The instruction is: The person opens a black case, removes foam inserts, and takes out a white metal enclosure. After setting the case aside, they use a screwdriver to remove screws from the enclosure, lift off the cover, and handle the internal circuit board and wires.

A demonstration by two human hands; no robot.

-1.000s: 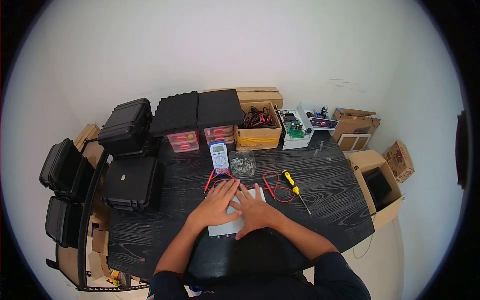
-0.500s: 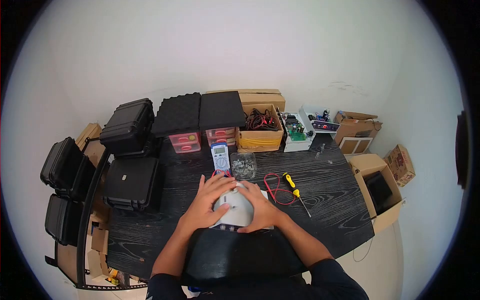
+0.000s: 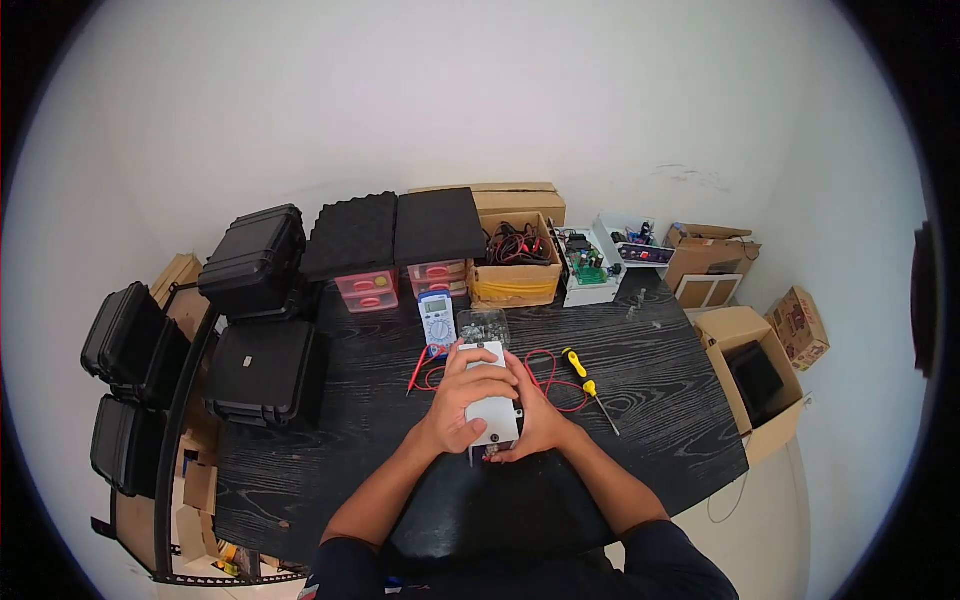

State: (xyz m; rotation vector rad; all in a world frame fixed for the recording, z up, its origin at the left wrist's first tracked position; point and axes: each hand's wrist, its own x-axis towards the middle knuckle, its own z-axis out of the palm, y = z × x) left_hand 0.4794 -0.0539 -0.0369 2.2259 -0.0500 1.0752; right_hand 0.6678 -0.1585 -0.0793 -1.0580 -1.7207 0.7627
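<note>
A white metal case [image 3: 496,415] with dark screws on its face is held between my two hands, just above the near part of the table. My left hand [image 3: 458,408] wraps its left side, fingers lying across the top face. Along the right side, my right hand [image 3: 537,418] grips the edge, partly hiding it. Behind the case stands a blue and white multimeter [image 3: 437,318], with a red test probe [image 3: 414,374] lying in front of it. A clear tray of small screws or hardware [image 3: 484,324] is right behind my fingers. A yellow and black screwdriver [image 3: 581,374] lies to the right.
Black hard cases [image 3: 262,370] are stacked on the left. Foam sheets [image 3: 352,232] rest on pink drawer boxes [image 3: 367,291] at the back. Beside them are a cardboard box of cables [image 3: 513,287] and an opened device with a green circuit board [image 3: 592,272]. An open carton [image 3: 722,350] stands at right.
The white case has been turned and tilted, so a flat face with screws now shows. Both hands have shifted their grip, and the red probe on the left has come into view.
</note>
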